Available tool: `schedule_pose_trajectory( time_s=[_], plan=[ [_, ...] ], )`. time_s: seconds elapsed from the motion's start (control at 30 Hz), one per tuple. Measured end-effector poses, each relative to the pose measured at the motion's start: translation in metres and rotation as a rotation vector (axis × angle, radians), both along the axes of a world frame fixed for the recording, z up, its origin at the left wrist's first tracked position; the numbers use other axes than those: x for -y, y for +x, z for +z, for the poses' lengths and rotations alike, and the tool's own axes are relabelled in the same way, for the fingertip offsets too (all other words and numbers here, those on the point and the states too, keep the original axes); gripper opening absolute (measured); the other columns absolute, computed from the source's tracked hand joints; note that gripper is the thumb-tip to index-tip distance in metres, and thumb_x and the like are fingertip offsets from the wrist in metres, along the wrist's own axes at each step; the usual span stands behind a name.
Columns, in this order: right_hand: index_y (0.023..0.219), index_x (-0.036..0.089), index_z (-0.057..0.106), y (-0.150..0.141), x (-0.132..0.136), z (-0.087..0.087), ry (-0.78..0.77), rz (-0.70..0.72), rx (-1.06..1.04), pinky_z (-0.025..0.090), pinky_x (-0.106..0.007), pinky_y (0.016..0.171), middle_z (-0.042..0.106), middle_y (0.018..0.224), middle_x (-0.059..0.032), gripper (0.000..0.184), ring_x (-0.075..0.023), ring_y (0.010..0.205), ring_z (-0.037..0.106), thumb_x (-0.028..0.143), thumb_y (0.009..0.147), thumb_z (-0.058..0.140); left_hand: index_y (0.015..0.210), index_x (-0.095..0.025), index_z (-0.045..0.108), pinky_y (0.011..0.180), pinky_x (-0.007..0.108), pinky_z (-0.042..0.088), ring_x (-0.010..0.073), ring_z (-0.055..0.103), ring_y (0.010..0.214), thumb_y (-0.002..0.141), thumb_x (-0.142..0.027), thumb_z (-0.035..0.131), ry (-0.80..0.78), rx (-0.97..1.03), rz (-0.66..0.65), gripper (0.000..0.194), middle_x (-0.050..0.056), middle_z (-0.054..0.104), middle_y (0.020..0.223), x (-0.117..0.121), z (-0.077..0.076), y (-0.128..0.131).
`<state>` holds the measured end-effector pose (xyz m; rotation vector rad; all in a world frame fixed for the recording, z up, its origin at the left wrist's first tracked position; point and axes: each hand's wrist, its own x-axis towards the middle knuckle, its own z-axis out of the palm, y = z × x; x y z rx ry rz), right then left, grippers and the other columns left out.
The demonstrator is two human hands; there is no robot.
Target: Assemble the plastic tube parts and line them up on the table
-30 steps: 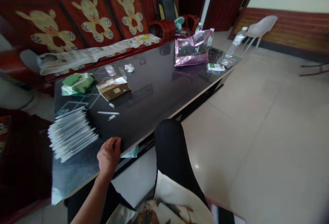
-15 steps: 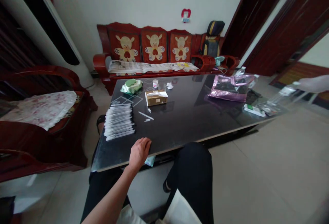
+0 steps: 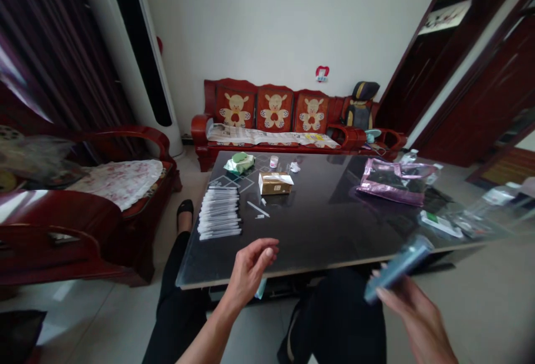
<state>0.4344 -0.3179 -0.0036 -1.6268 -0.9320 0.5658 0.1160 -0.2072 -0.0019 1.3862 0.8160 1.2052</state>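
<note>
My left hand (image 3: 253,266) hovers over the near edge of the dark table (image 3: 326,230), fingers loosely bent, thumb a little apart, nothing visible in it. At the lower right my right hand (image 3: 412,302) is closed around a long, bluish, see-through case (image 3: 399,269); motion blurs it, so its contents cannot be made out. A row of white pens with dark ends (image 3: 219,213) lies on the table's left part. Closer to the middle are a single white pen (image 3: 258,209) and small white pieces (image 3: 259,217).
A brown cardboard box (image 3: 275,184), a green pack of wipes (image 3: 239,162), a small cup (image 3: 273,161) and crumpled tissue (image 3: 295,167) stand farther back. Right are a pink-edged bag (image 3: 390,183), a white-green box (image 3: 441,223) and a clear plastic bottle (image 3: 497,197). Wooden armchair (image 3: 125,197) at left.
My right hand has come into view at the lower right with the bluish case. My left hand has risen off the table edge and turned, its thumb now showing. The view has tilted up and left.
</note>
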Motion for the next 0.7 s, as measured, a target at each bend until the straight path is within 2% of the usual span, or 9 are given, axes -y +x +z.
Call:
schedule_pose_trajectory(
  time_s=[0.07, 0.13, 0.2, 0.23, 0.33, 0.43, 0.5, 0.63, 0.7],
  plan=[
    [0.124, 0.018, 0.054, -0.035, -0.047, 0.022, 0.066, 0.269, -0.113, 0.053, -0.043, 0.088, 0.067, 0.112, -0.0113, 0.066, -0.0318, 0.104, 0.063, 0.039, 0.065, 0.077, 0.114, -0.019, 0.067, 0.078, 0.032, 0.051, 0.0240, 0.064, 0.092, 0.085, -0.039, 0.058, 0.007, 0.080, -0.009, 0.036, 0.012, 0.069, 0.103, 0.002, 0.014, 0.005],
    [0.117, 0.017, 0.058, -0.075, -0.089, 0.039, 0.092, 0.463, -0.136, 0.054, -0.040, 0.083, 0.069, 0.107, -0.0107, 0.060, -0.0293, 0.098, 0.065, 0.037, 0.064, 0.077, 0.122, -0.020, 0.063, 0.089, 0.037, 0.048, 0.0273, 0.061, 0.105, 0.084, -0.038, 0.060, 0.010, 0.142, -0.011, 0.042, 0.013, 0.067, 0.114, -0.001, 0.022, 0.010],
    [0.110, 0.015, 0.062, -0.112, -0.121, 0.048, 0.071, 0.634, -0.102, 0.054, -0.038, 0.080, 0.071, 0.100, -0.0099, 0.051, -0.0274, 0.092, 0.066, 0.036, 0.066, 0.075, 0.127, -0.021, 0.059, 0.097, 0.039, 0.044, 0.0291, 0.056, 0.115, 0.082, -0.037, 0.062, 0.008, 0.185, -0.011, 0.047, 0.013, 0.063, 0.122, -0.007, 0.027, 0.014],
    [0.112, 0.015, 0.062, -0.127, -0.133, 0.050, 0.048, 0.705, -0.072, 0.053, -0.037, 0.079, 0.071, 0.101, -0.0095, 0.051, -0.0268, 0.092, 0.066, 0.035, 0.067, 0.074, 0.128, -0.022, 0.058, 0.099, 0.039, 0.042, 0.0292, 0.055, 0.117, 0.082, -0.037, 0.063, 0.015, 0.193, 0.000, 0.048, 0.012, 0.063, 0.124, -0.011, 0.028, 0.015],
    [0.108, 0.016, 0.063, -0.155, -0.153, 0.047, -0.018, 0.759, 0.142, 0.052, -0.033, 0.075, 0.071, 0.095, -0.0076, 0.047, -0.0246, 0.086, 0.066, 0.033, 0.065, 0.073, 0.127, -0.022, 0.059, 0.102, 0.037, 0.038, 0.0278, 0.055, 0.116, 0.085, -0.037, 0.058, 0.081, 0.175, 0.061, 0.044, 0.008, 0.063, 0.123, -0.021, 0.025, 0.021],
    [0.106, 0.018, 0.065, -0.164, -0.159, 0.040, -0.004, 0.700, 0.369, 0.049, -0.033, 0.077, 0.070, 0.097, -0.0075, 0.043, -0.0241, 0.088, 0.064, 0.031, 0.065, 0.072, 0.122, -0.020, 0.063, 0.099, 0.035, 0.040, 0.0258, 0.059, 0.107, 0.089, -0.039, 0.052, 0.050, 0.173, 0.196, 0.040, 0.007, 0.066, 0.116, -0.030, 0.013, 0.024],
    [0.108, 0.018, 0.064, -0.162, -0.159, 0.034, 0.032, 0.691, 0.404, 0.048, -0.033, 0.079, 0.068, 0.101, -0.0077, 0.044, -0.0239, 0.091, 0.063, 0.029, 0.066, 0.072, 0.118, -0.019, 0.064, 0.098, 0.035, 0.040, 0.0256, 0.059, 0.107, 0.088, -0.041, 0.053, -0.014, 0.223, 0.248, 0.039, 0.007, 0.067, 0.114, -0.036, 0.002, 0.025],
    [0.119, 0.016, 0.061, -0.138, -0.158, 0.021, -0.025, 0.910, 0.165, 0.051, -0.029, 0.069, 0.066, 0.088, -0.0051, 0.044, -0.0179, 0.077, 0.062, 0.032, 0.078, 0.064, 0.113, -0.015, 0.065, 0.097, 0.037, 0.042, 0.0266, 0.061, 0.106, 0.083, -0.045, 0.060, -0.245, 0.464, 0.184, 0.043, 0.011, 0.070, 0.108, -0.047, -0.019, 0.022],
    [0.124, 0.014, 0.058, -0.125, -0.158, 0.014, -0.039, 0.949, 0.018, 0.051, -0.027, 0.064, 0.063, 0.082, -0.0029, 0.046, -0.0149, 0.070, 0.061, 0.034, 0.083, 0.060, 0.116, -0.012, 0.064, 0.095, 0.040, 0.043, 0.0276, 0.063, 0.103, 0.083, -0.048, 0.059, -0.383, 0.614, 0.106, 0.049, 0.013, 0.070, 0.105, -0.051, -0.024, 0.024]
  ],
)
